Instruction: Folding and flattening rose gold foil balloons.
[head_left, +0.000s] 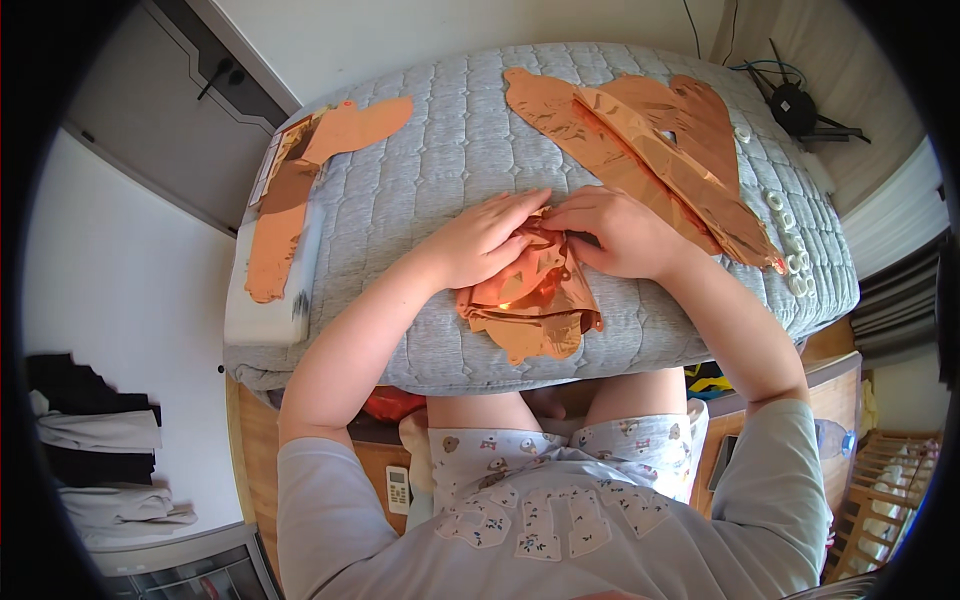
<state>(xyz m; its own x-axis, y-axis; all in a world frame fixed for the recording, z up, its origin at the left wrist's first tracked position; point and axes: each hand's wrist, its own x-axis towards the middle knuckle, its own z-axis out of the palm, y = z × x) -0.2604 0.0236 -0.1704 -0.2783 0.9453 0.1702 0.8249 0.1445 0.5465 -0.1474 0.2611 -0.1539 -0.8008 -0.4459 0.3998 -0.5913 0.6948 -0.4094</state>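
A crumpled, flat copper-coloured foil balloon (530,300) lies folded on the quilted mattress close to me. My left hand (488,238) rests over its upper left side, fingers reaching to the top edge and the thumb bent down onto the foil. From the other side, my right hand (610,232) pinches that same top edge with curled fingers. Both sets of fingertips nearly meet there, and what lies right under them is partly hidden. Beyond my right hand is a pile of larger flat foil balloons (640,150) in the same colour, some folded lengthwise.
On the left, another flat foil piece (280,230) lies partly over a white box-like object (270,322). Several small white rolls (795,262) sit at the mattress's (430,150) right edge. A black router-like device (793,108) stands behind. A remote control (398,490) is below me.
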